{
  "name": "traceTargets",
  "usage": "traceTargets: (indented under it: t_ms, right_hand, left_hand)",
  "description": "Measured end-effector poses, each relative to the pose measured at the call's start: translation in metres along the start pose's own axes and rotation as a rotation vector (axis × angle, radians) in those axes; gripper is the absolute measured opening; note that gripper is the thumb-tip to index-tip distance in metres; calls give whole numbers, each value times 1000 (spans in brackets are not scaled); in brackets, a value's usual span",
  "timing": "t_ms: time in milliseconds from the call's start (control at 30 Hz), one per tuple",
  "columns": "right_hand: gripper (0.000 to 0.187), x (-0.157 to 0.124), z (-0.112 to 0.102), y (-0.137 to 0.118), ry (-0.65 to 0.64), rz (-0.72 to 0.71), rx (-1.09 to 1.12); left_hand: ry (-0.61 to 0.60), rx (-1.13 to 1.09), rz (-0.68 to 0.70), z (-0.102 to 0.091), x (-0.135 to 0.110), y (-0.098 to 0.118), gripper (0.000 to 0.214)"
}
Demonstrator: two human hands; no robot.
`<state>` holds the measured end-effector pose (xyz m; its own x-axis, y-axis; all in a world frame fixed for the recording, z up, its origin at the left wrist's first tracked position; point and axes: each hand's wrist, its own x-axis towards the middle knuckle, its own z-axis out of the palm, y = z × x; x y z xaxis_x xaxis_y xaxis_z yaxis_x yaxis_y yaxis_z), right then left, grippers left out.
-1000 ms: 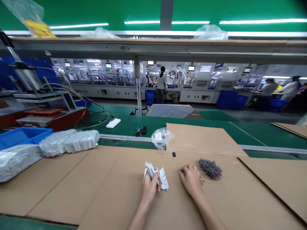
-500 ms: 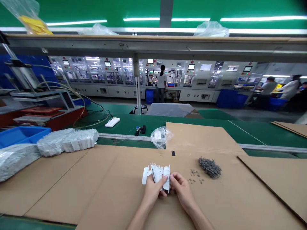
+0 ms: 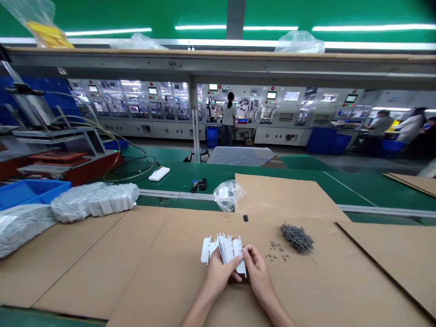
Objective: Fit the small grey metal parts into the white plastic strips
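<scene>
My left hand (image 3: pixel 220 271) is wrapped round a fanned stack of thin white plastic parts (image 3: pixel 225 249), its thumb pressed across the front. At the right end of the stack, one white part (image 3: pixel 239 258) stands a little apart from the others. My right hand (image 3: pixel 256 268) pinches that part's edge between thumb and finger. Beyond the left fingers, another white piece (image 3: pixel 205 250) with rounded corners sticks out to the left. To the right on the cardboard (image 3: pixel 306 290) lie a heap of small grey parts (image 3: pixel 297 238) and several loose grey pieces (image 3: pixel 276 246).
Wrapped white stacks (image 3: pixel 112 199) and a blue bin (image 3: pixel 32 193) stand at the left, near a press machine (image 3: pixel 61 145). A clear plastic bag (image 3: pixel 227 195), a small black piece (image 3: pixel 245 218) and a white box-shaped item (image 3: pixel 159 174) lie ahead. A person (image 3: pixel 229 116) stands far back.
The white part at the stack's right end has tilted and shifted slightly right and down, with the left thumb moving along. My right hand stays at its edge.
</scene>
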<state>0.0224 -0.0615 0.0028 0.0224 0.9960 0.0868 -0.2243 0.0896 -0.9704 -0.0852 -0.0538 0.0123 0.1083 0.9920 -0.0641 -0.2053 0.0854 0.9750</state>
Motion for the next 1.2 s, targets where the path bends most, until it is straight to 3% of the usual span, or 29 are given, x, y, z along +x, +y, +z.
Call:
traceTargets:
  t_ms: [100,367,667,867,1067,1200]
  right_hand:
    - [21,-1,0,-1,-2,16,-37]
    - [21,-3,-4,-9,-57,6,-131]
    - [20,0,-6,-6,-64,15,-105]
    - [25,2,-12,-2,-79,160,45]
    - [24,2,-15,-7,-179,337,241]
    - [25,3,-19,-11,-139,330,207]
  left_hand:
    - [-13,9,19,-1,0,3,55]
    - [128,46,85,-5,2,0,51]
    - [138,148,159,-4,-2,2,44]
    - [84,77,107,-2,-1,1,48]
    - [42,42,91,1,-1,0,50]
    - [103,96,93,-5,2,-1,50]
